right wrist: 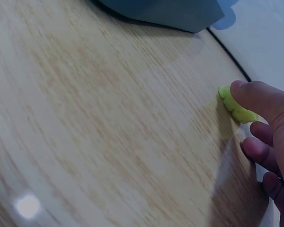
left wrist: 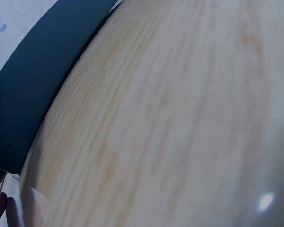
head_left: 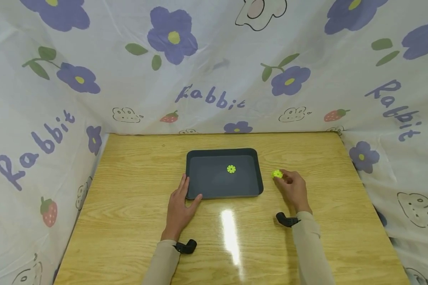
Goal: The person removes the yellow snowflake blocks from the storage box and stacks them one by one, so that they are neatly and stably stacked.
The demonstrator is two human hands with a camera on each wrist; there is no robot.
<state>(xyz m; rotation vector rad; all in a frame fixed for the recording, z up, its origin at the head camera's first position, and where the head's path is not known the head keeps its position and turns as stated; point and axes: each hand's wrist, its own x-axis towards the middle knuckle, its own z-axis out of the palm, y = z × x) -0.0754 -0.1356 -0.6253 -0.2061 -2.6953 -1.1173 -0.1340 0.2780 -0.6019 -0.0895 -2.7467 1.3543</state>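
A dark grey rectangular tray [head_left: 221, 180] lies on the wooden table. Inside it, right of its middle, is a small yellow-green notched disc [head_left: 231, 169] with a dark centre. My left hand [head_left: 180, 208] rests at the tray's near left corner, fingers straight along the left side and thumb at the front edge. The left wrist view shows the tray's dark outer wall [left wrist: 38, 71] beside the fingers. Right of the tray, my right hand [head_left: 294, 190] pinches another yellow-green notched disc [head_left: 277, 174] between thumb and fingers. From the right wrist, this disc [right wrist: 236, 108] shows partly behind the thumb.
The light wooden table [head_left: 135, 221] surrounds the tray, with a bright light reflection in front of it. White cloth [head_left: 214, 71] printed with purple flowers and lettering hangs behind the table and along both sides. Black wrist cameras [head_left: 187, 246] sit at the cuffs of beige sleeves.
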